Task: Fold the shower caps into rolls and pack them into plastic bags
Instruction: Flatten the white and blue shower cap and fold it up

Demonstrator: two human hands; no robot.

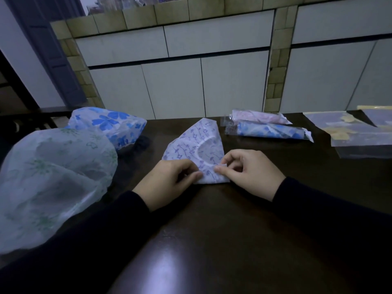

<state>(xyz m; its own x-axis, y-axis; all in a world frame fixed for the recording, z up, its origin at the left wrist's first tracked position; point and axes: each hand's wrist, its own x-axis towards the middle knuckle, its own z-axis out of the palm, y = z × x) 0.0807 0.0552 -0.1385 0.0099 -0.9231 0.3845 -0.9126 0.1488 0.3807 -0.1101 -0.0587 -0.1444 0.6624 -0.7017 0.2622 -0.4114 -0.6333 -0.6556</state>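
Both hands lie low at centre of the worktop [212,240], forearms angled in from 7 and 4 o'clock. The left hand [167,183] and right hand [250,172] each pinch the near corner of the purple cap [191,141], folded flat. Two packed rolls [269,126] lie at 2 o'clock, loose caps [53,170] at 9; bare worktop lies nearer.

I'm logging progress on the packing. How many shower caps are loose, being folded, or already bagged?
Loose caps: 2, the green-flowered cap and blue-flowered cap.
Being folded: 1, the purple-patterned cap, pinched by the left hand and right hand.
Bagged rolls: 2, pink roll and blue roll.
Total: 5.
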